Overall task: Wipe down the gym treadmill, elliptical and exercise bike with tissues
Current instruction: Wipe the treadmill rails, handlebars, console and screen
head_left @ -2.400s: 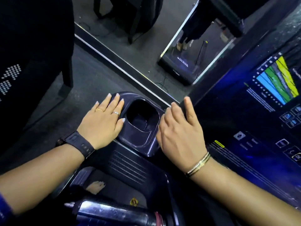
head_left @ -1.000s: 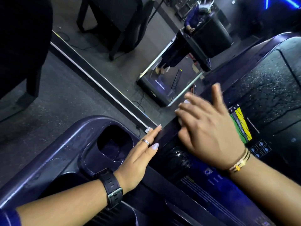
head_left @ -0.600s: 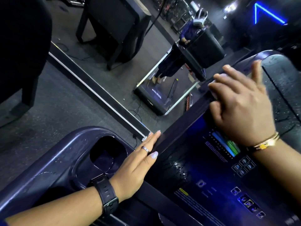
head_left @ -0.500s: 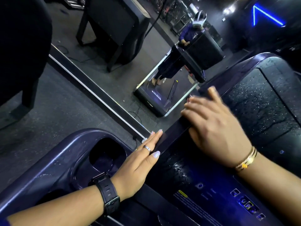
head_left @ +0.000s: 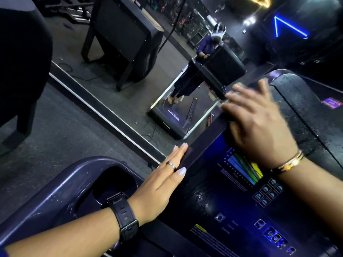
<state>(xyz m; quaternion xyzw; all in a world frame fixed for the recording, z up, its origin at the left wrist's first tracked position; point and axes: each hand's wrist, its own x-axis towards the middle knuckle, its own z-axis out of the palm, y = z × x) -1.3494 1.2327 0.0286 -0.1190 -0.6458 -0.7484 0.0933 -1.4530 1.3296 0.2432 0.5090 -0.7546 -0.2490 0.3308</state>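
Since 0.5 s ago, the right hand point(head_left: 259, 127) is sliding farther along the top edge of the treadmill console point(head_left: 219, 206) that I am monitoring remotely. It is blurred, its fingers loosely spread over the rim; whether a tissue is lying beneath them I cannot tell. The left hand point(head_left: 161, 186) is resting flat, 4 fingers pressed together, against the console's side edge, just beside the cup holder point(head_left: 111, 182).

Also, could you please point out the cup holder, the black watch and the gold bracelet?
cup holder point(head_left: 112, 183), head view, on its dark inner recess.
black watch point(head_left: 124, 216), head view, on the strap over the wrist.
gold bracelet point(head_left: 288, 162), head view, on the band's middle.
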